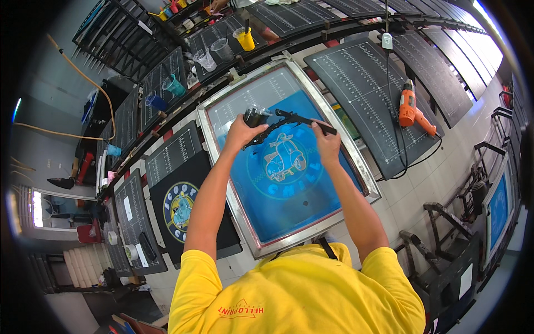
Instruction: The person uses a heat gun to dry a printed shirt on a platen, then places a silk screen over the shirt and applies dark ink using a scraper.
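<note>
In front of me lies a printing screen with a metal frame (300,237) and blue mesh (267,214). A scooter design (285,158) within a ring of letters shows on the mesh. My left hand (239,135) is closed round a clear plastic cup (257,115) of black ink, tipped over the mesh. My right hand (328,142) grips a dark spatula (306,121), its far end near the cup's mouth. Black ink (271,132) lies in an uneven band across the mesh above the design.
To the right, an orange heat gun (409,106) with a black cord rests on a dark platen (350,72). A printed black shirt (181,211) lies on the left. Beyond the screen stand a yellow cup (245,40), clear cups (206,60) and a teal cup (174,85).
</note>
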`<state>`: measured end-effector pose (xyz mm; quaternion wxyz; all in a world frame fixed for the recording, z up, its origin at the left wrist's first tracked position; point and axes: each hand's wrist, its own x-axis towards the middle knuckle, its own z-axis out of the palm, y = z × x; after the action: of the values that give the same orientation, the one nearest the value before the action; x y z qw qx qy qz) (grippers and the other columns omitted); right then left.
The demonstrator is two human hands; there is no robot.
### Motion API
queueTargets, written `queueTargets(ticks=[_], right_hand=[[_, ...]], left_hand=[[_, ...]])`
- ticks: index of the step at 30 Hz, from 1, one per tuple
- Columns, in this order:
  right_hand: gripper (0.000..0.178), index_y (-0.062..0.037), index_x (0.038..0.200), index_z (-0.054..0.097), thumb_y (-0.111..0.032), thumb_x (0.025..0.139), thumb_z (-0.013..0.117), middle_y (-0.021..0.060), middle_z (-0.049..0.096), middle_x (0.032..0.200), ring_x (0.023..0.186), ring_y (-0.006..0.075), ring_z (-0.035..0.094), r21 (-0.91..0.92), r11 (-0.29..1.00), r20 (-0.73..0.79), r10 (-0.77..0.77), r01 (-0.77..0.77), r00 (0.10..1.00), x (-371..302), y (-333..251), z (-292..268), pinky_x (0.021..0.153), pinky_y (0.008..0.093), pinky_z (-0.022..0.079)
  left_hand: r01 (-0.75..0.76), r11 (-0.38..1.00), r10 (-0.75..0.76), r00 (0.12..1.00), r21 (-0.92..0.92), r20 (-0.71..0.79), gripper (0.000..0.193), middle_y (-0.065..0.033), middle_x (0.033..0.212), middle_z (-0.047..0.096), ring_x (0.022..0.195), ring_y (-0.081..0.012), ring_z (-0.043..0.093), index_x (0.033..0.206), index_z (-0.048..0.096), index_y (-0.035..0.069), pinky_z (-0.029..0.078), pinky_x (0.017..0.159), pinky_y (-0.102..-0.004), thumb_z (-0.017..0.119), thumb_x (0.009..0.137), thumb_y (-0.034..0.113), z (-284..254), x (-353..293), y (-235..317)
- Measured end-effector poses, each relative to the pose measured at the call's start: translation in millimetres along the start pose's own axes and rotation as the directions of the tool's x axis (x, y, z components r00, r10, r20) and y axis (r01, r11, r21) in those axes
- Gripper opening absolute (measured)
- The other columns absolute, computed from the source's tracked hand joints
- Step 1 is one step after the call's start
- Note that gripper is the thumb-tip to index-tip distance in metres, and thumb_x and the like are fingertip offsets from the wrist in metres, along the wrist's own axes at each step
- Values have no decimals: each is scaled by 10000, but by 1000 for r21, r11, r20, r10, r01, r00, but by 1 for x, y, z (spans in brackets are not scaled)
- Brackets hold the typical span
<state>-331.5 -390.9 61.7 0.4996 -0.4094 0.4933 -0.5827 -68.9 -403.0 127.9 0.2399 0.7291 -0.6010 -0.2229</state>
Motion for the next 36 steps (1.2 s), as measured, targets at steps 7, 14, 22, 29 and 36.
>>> queueTargets(ticks=[7,14,22,29,36], right_hand=[[187,-69,1076,755,-116,898,725,53,692,903,808,153,616,-227,962,12,-156,155,988,-14,12,-3,729,289,489],[214,-72,1036,751,-61,822,745,78,705,959,795,252,612,-436,712,151,-545,551,825,-27,18,-8,704,347,506],[463,-73,1118,707,-35,660,764,57,659,1044,891,269,588,-380,421,596,-569,823,566,-73,18,34,773,389,501],[515,-58,1150,690,-17,643,768,78,646,1113,957,276,583,-265,459,718,-493,848,491,-99,27,66,812,394,507],[272,-51,1045,737,-28,774,758,75,694,952,827,275,604,-292,583,462,-608,758,646,-74,18,50,734,382,506]], left_hand=[[32,922,-8,998,-387,63,520,-88,898,722,803,-178,670,1005,716,17,514,752,-323,868,716,422,-7,3,12],[78,878,-61,997,-473,51,536,-68,962,685,847,-151,635,1090,672,16,502,776,-304,852,761,399,-16,-7,-2],[68,849,-130,988,-524,-82,596,-95,962,679,830,-162,648,1096,623,-31,520,759,-307,860,756,397,-28,-17,-26],[64,834,-157,980,-547,-124,630,-95,1001,679,878,-159,648,1135,606,-19,520,791,-301,873,746,398,-53,-26,-29],[64,846,-182,968,-530,-174,617,-92,1027,680,897,-154,647,1177,602,-9,519,811,-306,858,768,375,-61,-30,-49]])
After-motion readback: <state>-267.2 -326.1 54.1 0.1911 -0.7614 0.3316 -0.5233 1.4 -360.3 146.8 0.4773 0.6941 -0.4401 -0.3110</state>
